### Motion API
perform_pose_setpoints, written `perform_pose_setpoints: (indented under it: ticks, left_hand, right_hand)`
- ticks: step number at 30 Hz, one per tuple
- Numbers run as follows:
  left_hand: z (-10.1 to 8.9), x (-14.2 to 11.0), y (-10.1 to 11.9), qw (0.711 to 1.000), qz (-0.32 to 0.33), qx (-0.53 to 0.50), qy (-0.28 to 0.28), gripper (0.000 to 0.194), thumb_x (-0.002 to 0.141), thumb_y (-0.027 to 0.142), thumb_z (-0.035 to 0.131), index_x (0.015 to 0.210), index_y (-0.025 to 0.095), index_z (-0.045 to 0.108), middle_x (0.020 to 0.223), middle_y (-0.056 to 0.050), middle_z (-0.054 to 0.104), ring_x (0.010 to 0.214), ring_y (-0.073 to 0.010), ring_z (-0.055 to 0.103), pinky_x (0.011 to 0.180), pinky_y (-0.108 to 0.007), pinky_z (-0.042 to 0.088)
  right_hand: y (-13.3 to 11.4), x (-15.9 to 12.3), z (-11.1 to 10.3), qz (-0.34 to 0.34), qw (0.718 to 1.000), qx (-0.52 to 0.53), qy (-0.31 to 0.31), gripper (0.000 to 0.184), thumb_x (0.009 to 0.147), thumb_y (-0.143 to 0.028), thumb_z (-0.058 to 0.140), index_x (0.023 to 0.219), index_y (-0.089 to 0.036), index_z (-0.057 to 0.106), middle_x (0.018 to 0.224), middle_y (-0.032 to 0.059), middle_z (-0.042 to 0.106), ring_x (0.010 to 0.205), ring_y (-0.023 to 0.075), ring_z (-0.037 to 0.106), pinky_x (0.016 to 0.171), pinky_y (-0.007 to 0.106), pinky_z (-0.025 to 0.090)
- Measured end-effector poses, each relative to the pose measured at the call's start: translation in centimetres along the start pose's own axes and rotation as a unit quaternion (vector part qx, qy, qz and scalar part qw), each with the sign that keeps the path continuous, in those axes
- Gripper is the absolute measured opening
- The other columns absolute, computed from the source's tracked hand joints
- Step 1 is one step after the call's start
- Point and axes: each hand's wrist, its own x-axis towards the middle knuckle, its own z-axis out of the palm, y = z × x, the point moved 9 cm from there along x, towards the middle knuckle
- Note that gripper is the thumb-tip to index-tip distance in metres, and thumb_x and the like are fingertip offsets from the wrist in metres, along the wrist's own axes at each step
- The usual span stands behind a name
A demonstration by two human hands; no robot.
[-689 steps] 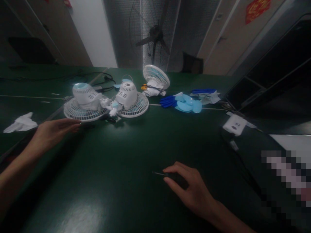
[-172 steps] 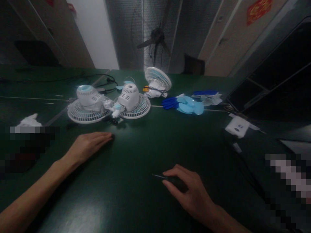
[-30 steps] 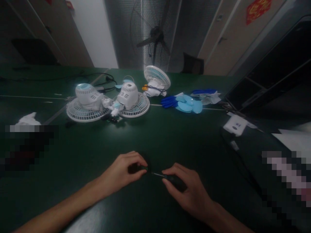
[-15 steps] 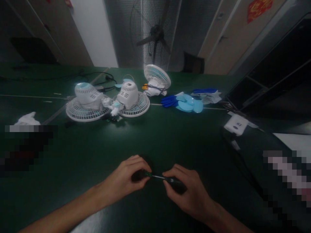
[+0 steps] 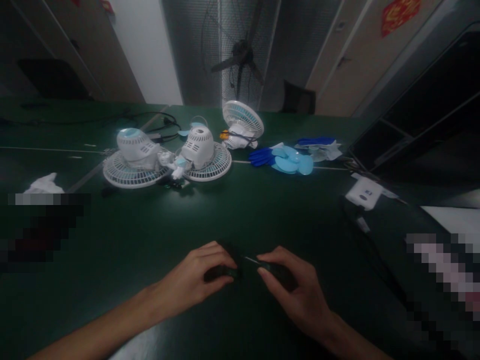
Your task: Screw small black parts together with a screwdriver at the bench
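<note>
- Right hand (image 5: pixel 300 295): grips screwdriver (image 5: pixel 279 274) by its dark handle, over the near part of the green table (image 5: pixel 180 220).
- Left hand (image 5: pixel 191 275): pinches small dark part (image 5: pixel 227 271); identity unclear.
- Handling, judged: screwdriver light, stiff; hold by handle. Part probably light; fragility cannot be told.
- Screwdriver axis: diagonal, tip leftward and slightly away from the person.

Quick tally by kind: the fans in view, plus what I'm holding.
White fans: 3 (left one, middle one, back one)
Dark standing fan: 1
Screwdriver in the right hand: 1
Dark piece, too unclear to identify, in the left hand: 1
Total: 6
</note>
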Motion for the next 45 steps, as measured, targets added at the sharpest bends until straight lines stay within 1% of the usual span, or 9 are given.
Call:
perform_pose_setpoints:
  ticks: [4,9,12,16,23,30,36,41,45]
  left_hand:
    - [-0.2,0.0,0.4,1.000,0.011,0.000,-0.002,0.026,0.095,0.020,0.068,0.121,0.022,0.067,0.113,-0.006,0.069,0.106,-0.0193,0.062,0.092,-0.033,0.050]
    - [-0.3,0.1,0.5,1.000,0.010,0.001,-0.002,0.018,0.096,0.020,0.066,0.114,0.020,0.069,0.108,-0.006,0.070,0.102,-0.0190,0.063,0.089,-0.033,0.050]
    - [-0.4,0.2,0.3,1.000,0.007,0.002,0.006,0.015,0.096,0.020,0.066,0.111,0.019,0.070,0.105,-0.006,0.070,0.099,-0.0187,0.063,0.087,-0.033,0.050]
    - [-0.4,0.1,0.1,1.000,0.000,0.003,0.007,0.014,0.096,0.020,0.066,0.110,0.020,0.069,0.104,-0.005,0.069,0.097,-0.0185,0.062,0.086,-0.033,0.049]
    - [-0.3,0.1,-0.1,1.000,-0.013,-0.001,-0.001,0.014,0.096,0.021,0.066,0.109,0.019,0.070,0.105,-0.006,0.068,0.098,-0.0184,0.062,0.085,-0.032,0.049]
    - [-0.7,-0.1,-0.5,1.000,-0.031,0.005,0.000,0.013,0.097,0.024,0.066,0.108,0.018,0.071,0.100,-0.007,0.068,0.090,-0.0188,0.062,0.079,-0.031,0.050]
    - [-0.4,-0.1,-0.3,1.000,-0.013,0.002,-0.009,0.013,0.097,0.022,0.065,0.108,0.018,0.070,0.102,-0.007,0.068,0.096,-0.0195,0.062,0.084,-0.032,0.050]
    - [-0.3,0.0,-0.3,1.000,-0.009,0.001,-0.005,0.014,0.094,0.018,0.067,0.108,0.018,0.069,0.103,-0.006,0.068,0.096,-0.0194,0.062,0.085,-0.032,0.049]
    - [-0.3,0.0,0.0,1.000,-0.003,0.002,-0.003,0.014,0.095,0.019,0.066,0.109,0.018,0.069,0.103,-0.007,0.068,0.096,-0.0194,0.062,0.085,-0.033,0.049]
  right_hand:
    - [0.1,0.2,-0.3,0.013,1.000,0.007,-0.003,0.012,0.094,-0.018,0.067,0.106,-0.022,0.070,0.086,0.0020,0.072,0.072,0.0177,0.069,0.064,0.028,0.051]
    - [-0.4,0.4,1.3,0.002,0.997,-0.021,-0.068,0.013,0.089,-0.013,0.066,0.099,-0.020,0.071,0.080,0.0007,0.070,0.069,0.0163,0.067,0.063,0.028,0.047]
    - [-0.4,0.3,1.7,-0.002,0.996,-0.038,-0.081,0.014,0.087,-0.011,0.065,0.096,-0.020,0.071,0.077,0.0000,0.068,0.067,0.0159,0.065,0.061,0.028,0.044]
    - [0.0,0.0,2.1,0.007,0.994,-0.049,-0.096,0.014,0.087,-0.012,0.065,0.096,-0.021,0.071,0.078,-0.0002,0.068,0.067,0.0153,0.066,0.062,0.028,0.044]
    - [0.2,-0.1,2.3,0.011,0.992,-0.064,-0.105,0.014,0.088,-0.013,0.065,0.098,-0.022,0.071,0.083,0.0003,0.071,0.071,0.0161,0.068,0.065,0.028,0.045]
    - [0.2,0.4,2.9,0.022,0.991,-0.042,-0.126,0.012,0.094,-0.018,0.064,0.102,-0.023,0.072,0.086,0.0003,0.072,0.073,0.0165,0.068,0.067,0.029,0.046]
    - [0.2,0.3,2.8,0.022,0.992,-0.017,-0.121,0.013,0.093,-0.018,0.066,0.104,-0.023,0.071,0.088,0.0003,0.071,0.076,0.0167,0.069,0.069,0.029,0.046]
    - [0.0,0.2,2.6,0.018,0.994,-0.035,-0.104,0.012,0.090,-0.015,0.065,0.099,-0.021,0.071,0.083,0.0005,0.069,0.071,0.0164,0.067,0.064,0.029,0.044]
    - [-0.2,0.1,3.0,0.011,0.991,-0.050,-0.124,0.012,0.091,-0.016,0.065,0.099,-0.022,0.071,0.083,-0.0002,0.069,0.071,0.0161,0.067,0.065,0.029,0.043]
